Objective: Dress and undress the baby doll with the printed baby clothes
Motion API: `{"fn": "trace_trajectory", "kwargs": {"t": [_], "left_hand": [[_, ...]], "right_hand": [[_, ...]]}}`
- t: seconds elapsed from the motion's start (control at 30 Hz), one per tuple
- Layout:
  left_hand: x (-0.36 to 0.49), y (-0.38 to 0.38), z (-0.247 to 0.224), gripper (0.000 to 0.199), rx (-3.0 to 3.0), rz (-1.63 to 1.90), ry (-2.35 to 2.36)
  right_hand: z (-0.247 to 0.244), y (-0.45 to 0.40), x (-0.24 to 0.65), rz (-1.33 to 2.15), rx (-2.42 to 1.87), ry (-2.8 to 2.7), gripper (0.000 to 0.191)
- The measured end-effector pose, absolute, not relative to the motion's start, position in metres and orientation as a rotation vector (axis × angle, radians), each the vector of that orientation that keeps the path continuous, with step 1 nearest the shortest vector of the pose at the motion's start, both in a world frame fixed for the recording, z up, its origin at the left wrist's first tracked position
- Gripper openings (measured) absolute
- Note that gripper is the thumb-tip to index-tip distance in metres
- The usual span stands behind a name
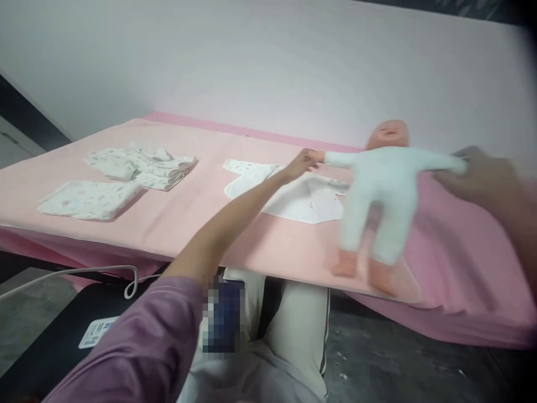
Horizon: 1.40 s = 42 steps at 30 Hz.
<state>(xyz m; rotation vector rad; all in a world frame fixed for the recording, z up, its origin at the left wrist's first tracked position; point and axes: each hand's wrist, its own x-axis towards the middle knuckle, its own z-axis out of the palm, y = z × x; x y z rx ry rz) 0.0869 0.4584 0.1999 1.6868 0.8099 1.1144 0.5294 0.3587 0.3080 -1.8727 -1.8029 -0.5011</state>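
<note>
A baby doll [384, 173] with a white cloth-covered body is held up by its outstretched arms over the right part of the table, slightly blurred. My left hand [304, 162] pinches the doll's hand on the left side. On the other side my right hand [472, 168], smeared by motion, is closed around the end of the doll's other arm. A small white baby shirt [304, 198] with patterned sleeves lies spread flat below my left forearm, partly covered by it. The doll's feet hang near the front edge of the table.
Crumpled patterned baby clothes [142, 165] and a folded patterned cloth [90, 198] lie on the left of the pink-covered table [180, 218]. A white cable [96, 270] runs by a black surface [46, 324] below. A white wall [251, 67] stands behind.
</note>
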Motion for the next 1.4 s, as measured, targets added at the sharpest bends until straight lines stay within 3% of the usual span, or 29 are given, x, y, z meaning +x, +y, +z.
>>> {"fn": "trace_trajectory", "kwargs": {"t": [0.07, 0.27, 0.67, 0.8, 0.93, 1.03, 1.13, 1.23, 1.4], "left_hand": [[0.039, 0.448, 0.203, 0.034, 1.619, 1.15, 0.938], [-0.048, 0.429, 0.202, 0.019, 1.437, 1.317, 1.144], [-0.076, 0.417, 0.143, 0.021, 1.26, 1.358, 1.228], [-0.08, 0.42, 0.135, 0.014, 1.342, 1.392, 1.245], [-0.086, 0.419, 0.133, 0.023, 1.63, 1.318, 1.525], [-0.089, 0.415, 0.134, 0.027, 1.792, 1.186, 1.739], [-0.09, 0.413, 0.137, 0.03, 1.832, 1.143, 1.779], [-0.09, 0.411, 0.141, 0.036, 1.814, 1.143, 1.805], [-0.088, 0.406, 0.146, 0.041, 1.756, 1.115, 1.804]], "right_hand": [[0.305, 0.361, 0.503, -0.362, -1.96, -1.914, 0.059], [0.274, 0.391, 0.396, -0.178, -1.775, -2.213, 0.082], [0.202, 0.43, 0.357, 0.087, -1.833, -2.277, 0.073], [0.195, 0.432, 0.348, -0.159, -1.898, -2.226, 0.071], [0.208, 0.429, 0.302, -0.35, -1.695, -2.15, 0.059], [0.218, 0.434, 0.244, -0.209, -1.413, -2.245, 0.051], [0.22, 0.451, 0.188, 0.072, -1.199, -2.5, 0.061], [0.216, 0.469, 0.153, 0.199, -1.192, -2.718, 0.071], [0.208, 0.482, 0.139, 0.228, -1.271, -2.748, 0.061]]}}
